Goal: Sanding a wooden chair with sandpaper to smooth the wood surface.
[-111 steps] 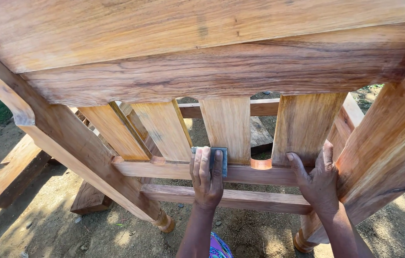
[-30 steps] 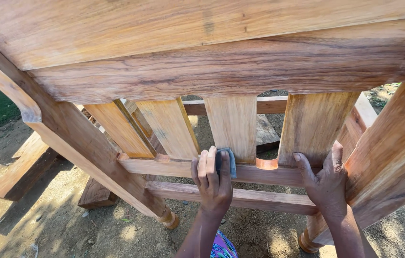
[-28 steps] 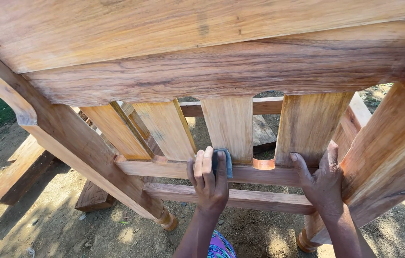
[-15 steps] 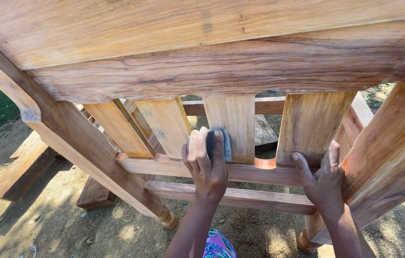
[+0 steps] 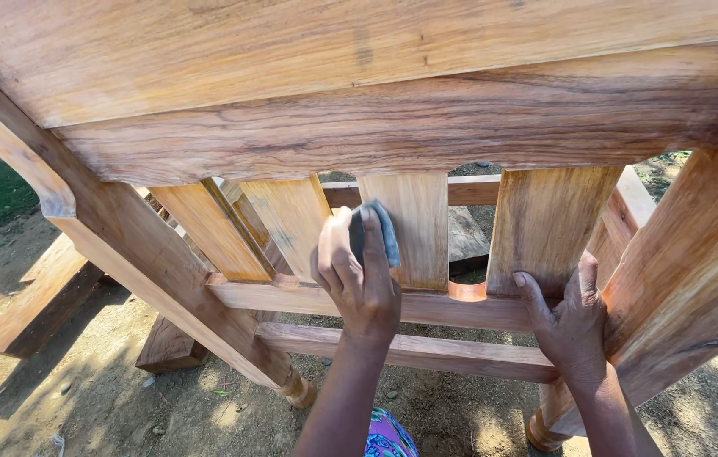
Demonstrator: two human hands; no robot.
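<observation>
**A:** Where's your sanding pad (image 5: 376,233) right now?

**B:** In your left hand (image 5: 357,279). Your fingers are curled over it and press it flat against the middle slat (image 5: 414,224) of the wooden chair back, at the slat's left edge, a little above the lower rail (image 5: 291,298).

**A:** And the other hand?

**B:** Your right hand (image 5: 571,317) holds nothing. It lies open, fingers spread, against the foot of the next slat (image 5: 545,220) to the right, where that slat meets the rail, beside the slanted side post (image 5: 689,279).

**A:** Which way does the slat run from the pad?

**B:** Its long axis goes straight up and down, from the rail to the broad top board (image 5: 393,127). Most of its bare length lies above your left hand; only a short stretch lies below. The grain follows that same line.

**A:** Which hand is nearer to it?

**B:** The left, already touching it through the pad. The right sits one slat over, with a gap between them showing the dirt ground (image 5: 122,398).
</observation>
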